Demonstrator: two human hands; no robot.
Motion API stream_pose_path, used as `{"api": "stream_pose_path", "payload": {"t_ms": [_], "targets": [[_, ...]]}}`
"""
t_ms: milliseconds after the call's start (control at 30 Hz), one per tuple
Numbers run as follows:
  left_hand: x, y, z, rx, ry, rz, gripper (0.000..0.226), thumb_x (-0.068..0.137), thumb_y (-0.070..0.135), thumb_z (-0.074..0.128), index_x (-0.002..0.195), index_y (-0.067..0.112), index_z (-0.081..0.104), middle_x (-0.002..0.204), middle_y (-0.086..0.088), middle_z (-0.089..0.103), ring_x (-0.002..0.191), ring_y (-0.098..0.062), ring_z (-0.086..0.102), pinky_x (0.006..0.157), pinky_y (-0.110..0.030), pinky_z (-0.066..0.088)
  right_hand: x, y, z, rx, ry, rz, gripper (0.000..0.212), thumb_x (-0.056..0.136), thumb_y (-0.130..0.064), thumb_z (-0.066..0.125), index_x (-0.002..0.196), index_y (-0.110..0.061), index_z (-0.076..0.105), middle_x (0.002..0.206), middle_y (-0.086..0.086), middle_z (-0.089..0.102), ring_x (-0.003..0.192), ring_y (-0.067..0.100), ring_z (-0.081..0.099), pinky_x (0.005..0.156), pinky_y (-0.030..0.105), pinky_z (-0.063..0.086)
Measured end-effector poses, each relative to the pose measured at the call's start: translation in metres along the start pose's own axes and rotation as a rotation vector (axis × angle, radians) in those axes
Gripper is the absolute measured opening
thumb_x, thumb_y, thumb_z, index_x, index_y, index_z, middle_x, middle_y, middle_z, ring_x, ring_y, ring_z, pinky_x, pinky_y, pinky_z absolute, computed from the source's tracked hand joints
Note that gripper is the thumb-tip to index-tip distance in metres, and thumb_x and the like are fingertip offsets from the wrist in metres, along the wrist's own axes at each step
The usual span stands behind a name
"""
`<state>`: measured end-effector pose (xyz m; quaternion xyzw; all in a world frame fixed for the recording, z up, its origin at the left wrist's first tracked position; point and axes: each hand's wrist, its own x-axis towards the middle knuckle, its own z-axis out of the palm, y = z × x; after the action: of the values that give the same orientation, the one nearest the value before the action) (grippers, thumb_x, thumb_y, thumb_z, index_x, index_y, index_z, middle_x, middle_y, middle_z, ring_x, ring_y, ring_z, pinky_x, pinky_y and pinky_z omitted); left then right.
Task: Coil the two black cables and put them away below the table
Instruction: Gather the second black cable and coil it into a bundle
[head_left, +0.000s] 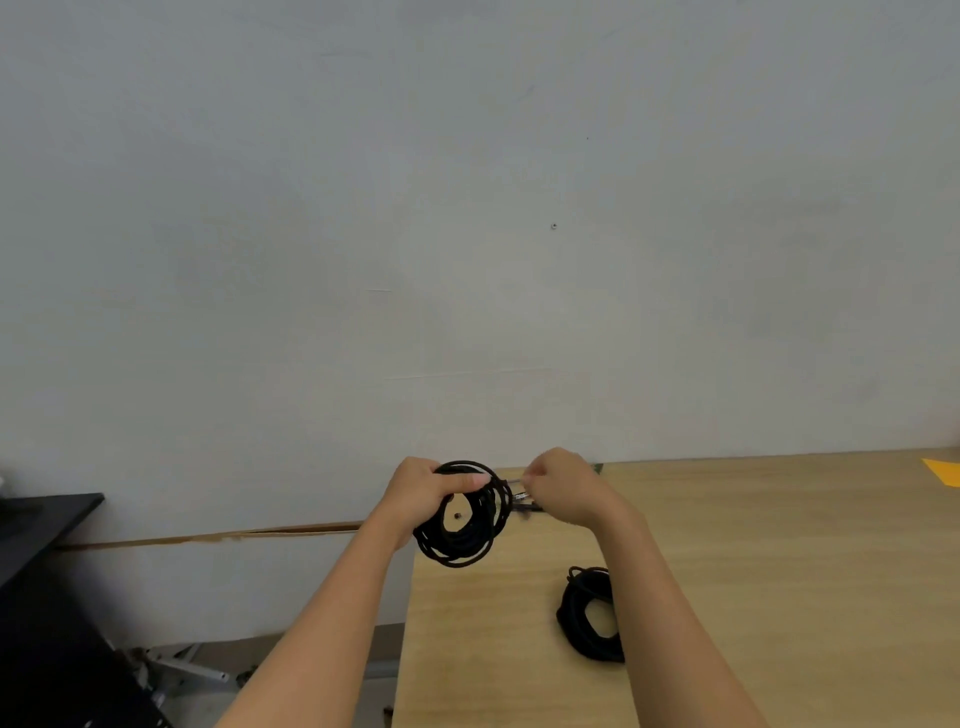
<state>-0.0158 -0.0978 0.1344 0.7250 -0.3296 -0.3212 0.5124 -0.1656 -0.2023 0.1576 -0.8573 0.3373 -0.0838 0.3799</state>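
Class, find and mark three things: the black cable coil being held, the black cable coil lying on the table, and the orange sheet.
held cable coil (462, 543): head view, its hanging lower loops.
resting cable coil (570, 618): head view, left side of its ring.
orange sheet (943, 470): head view, its visible middle.

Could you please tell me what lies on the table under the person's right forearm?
A coiled black cable rests on the wooden table there. The right forearm covers the coil's right edge, so its full outline cannot be seen.
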Motion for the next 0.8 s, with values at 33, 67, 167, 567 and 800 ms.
{"api": "stream_pose_path", "payload": {"t_ms": [33, 67, 167, 567, 800], "targets": [[-0.001, 0.001, 0.002, 0.042, -0.033, 0.007, 0.030, 0.071, 0.026, 0.080, 0.065, 0.006, 0.058, 0.047, 0.003, 0.044, 0.036, -0.008, 0.038, 0.043, -0.018, 0.031, -0.001, -0.002, 0.005, 0.056, 0.035, -0.024, 0.026, 0.094, -0.023, 0.049, 0.106, -0.006, 0.063, 0.105, 0.007, 0.061, 0.098, 0.021, 0.056, 0.080, 0.028, 0.038], [-0.002, 0.003, 0.005, 0.067, -0.066, 0.015, 0.027, 0.073, 0.024, 0.079, 0.066, 0.005, 0.061, 0.046, 0.004, 0.044, 0.037, -0.008, 0.039, 0.044, -0.018, 0.032, -0.002, -0.005, 0.010, 0.126, 0.061, -0.050, 0.043, 0.094, -0.037, 0.051, 0.127, -0.009, 0.055, 0.125, 0.003, 0.055, 0.118, 0.019, 0.050, 0.092, 0.029, 0.036], [-0.005, 0.009, 0.013, -0.065, -0.097, 0.009, 0.019, 0.080, 0.019, 0.071, 0.068, 0.006, 0.066, 0.052, 0.000, 0.046, 0.045, -0.011, 0.040, 0.049, -0.024, 0.035, 0.000, -0.006, 0.028, 0.280, 0.038, -0.130, 0.059, 0.085, -0.061, 0.053, 0.122, -0.015, 0.059, 0.111, -0.003, 0.063, 0.105, 0.014, 0.058, 0.093, 0.031, 0.046], [0.004, -0.002, 0.031, -0.382, 0.061, -0.168, 0.029, 0.079, 0.035, 0.072, 0.089, 0.009, 0.064, 0.067, 0.001, 0.051, 0.062, -0.013, 0.046, 0.059, -0.025, 0.040, 0.009, -0.007, 0.051, 1.087, 0.158, 0.452, 0.037, 0.091, -0.047, 0.040, 0.104, -0.018, 0.058, 0.094, 0.011, 0.059, 0.085, 0.024, 0.059, 0.067, 0.040, 0.053], [0.002, -0.006, 0.040, -0.381, -0.040, -0.081, 0.033, 0.090, 0.035, 0.059, 0.106, 0.007, 0.064, 0.078, 0.003, 0.061, 0.062, -0.008, 0.047, 0.056, -0.021, 0.039, 0.015, 0.004, 0.077, 0.735, 0.588, 0.087, 0.044, 0.094, -0.050, 0.044, 0.103, -0.011, 0.062, 0.090, 0.000, 0.066, 0.084, 0.015, 0.062, 0.068, 0.025, 0.045]]}}
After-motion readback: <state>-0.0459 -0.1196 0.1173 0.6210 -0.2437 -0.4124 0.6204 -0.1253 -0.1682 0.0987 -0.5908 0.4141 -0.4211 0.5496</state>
